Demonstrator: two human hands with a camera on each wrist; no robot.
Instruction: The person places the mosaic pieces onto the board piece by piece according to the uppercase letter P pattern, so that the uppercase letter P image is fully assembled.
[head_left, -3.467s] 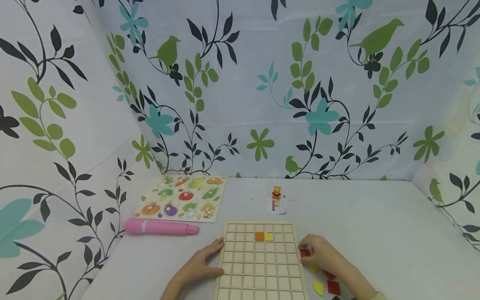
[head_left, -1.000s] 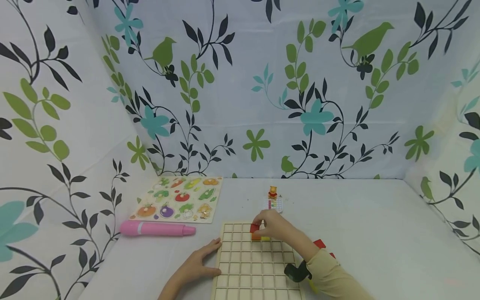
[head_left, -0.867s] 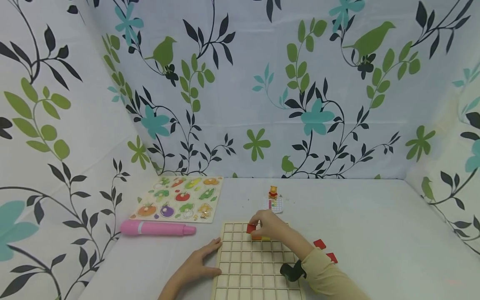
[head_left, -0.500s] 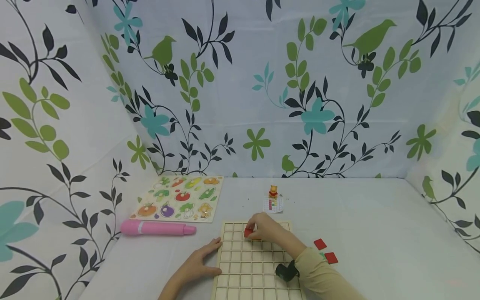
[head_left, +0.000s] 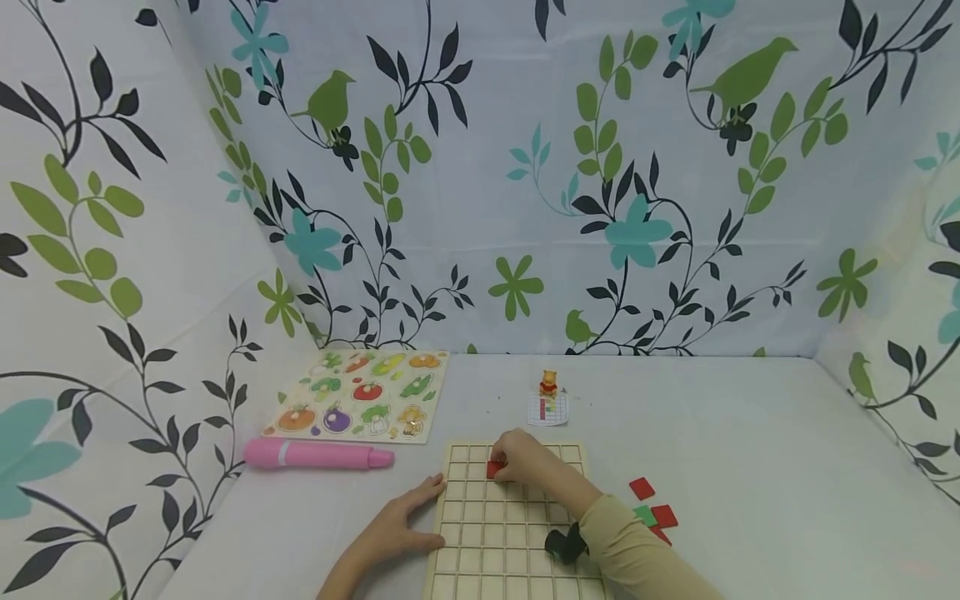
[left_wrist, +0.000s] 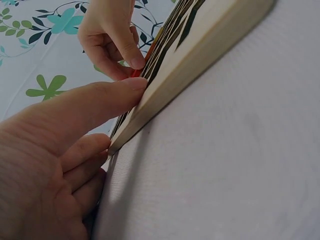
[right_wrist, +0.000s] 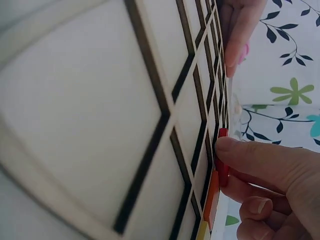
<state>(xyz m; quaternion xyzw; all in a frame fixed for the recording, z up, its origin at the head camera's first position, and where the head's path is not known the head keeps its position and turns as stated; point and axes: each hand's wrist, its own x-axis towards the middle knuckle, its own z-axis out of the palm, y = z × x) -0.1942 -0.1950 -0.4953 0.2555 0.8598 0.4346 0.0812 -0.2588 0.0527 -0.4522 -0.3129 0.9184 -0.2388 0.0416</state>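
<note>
A wooden grid board point(head_left: 480, 537) lies on the white table. My left hand point(head_left: 397, 525) rests along its left edge, thumb and forefinger spread and touching the rim. My right hand point(head_left: 525, 462) pinches a red square tile point(head_left: 493, 471) between thumb and fingers over the second row of cells. In the right wrist view, the red tile stands slightly raised at a cell beside an orange tile point(right_wrist: 212, 197). Next to the orange one is a yellow tile point(right_wrist: 202, 231), partly out of view. The right hand hides both of these in the head view.
Loose red tiles point(head_left: 664, 516) and a green tile point(head_left: 645, 515) lie right of the board, partly behind the sleeve. A bear figurine point(head_left: 548, 383) sits by a small printed card point(head_left: 548, 409). At left are a pink microphone-shaped toy point(head_left: 318, 454) and a vegetable puzzle board point(head_left: 356, 396).
My right hand has carried a red tile from the pile onto the board, then shifted it left and lower beside the orange tile. My left hand has stayed at the board's edge.
</note>
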